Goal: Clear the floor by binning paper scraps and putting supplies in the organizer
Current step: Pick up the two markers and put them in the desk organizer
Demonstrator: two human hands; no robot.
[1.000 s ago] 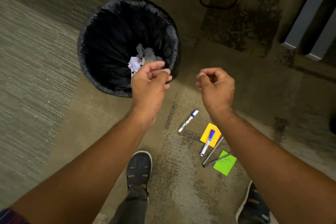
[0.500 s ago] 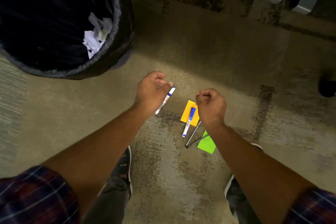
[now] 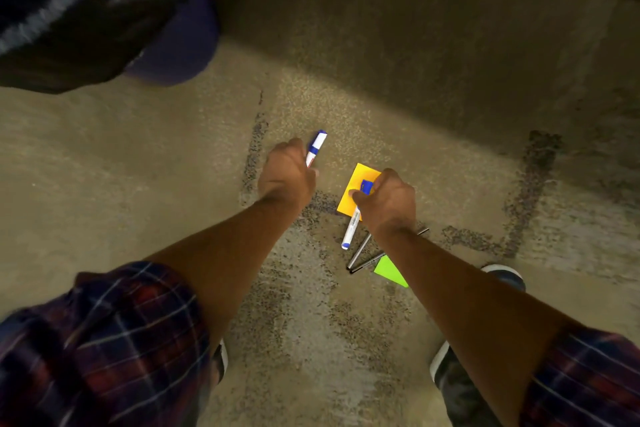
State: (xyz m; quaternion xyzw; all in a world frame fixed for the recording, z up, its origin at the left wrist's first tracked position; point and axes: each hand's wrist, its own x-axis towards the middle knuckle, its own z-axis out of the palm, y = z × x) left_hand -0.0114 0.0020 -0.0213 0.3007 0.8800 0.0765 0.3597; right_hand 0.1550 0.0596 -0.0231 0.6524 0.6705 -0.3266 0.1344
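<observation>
Left hand (image 3: 287, 173), right hand (image 3: 388, 199) each grip marker; floor (image 3: 450, 156) beyond bare.

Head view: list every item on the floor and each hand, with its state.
Left hand: closed around a blue-capped white marker.
Right hand: gripping the cap end of a second blue-capped white marker.
Orange sticky note: flat under that marker.
Two thin dark pens: lying crossed, untouched.
Green sticky note: flat, partly hidden by the forearm.
Black-lined bin: upright.

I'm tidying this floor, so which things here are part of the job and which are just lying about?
Part of the job:
two white markers
orange sticky note
green sticky note
two thin dark pens
lined bin

Just there:
carpet
shoes
</observation>
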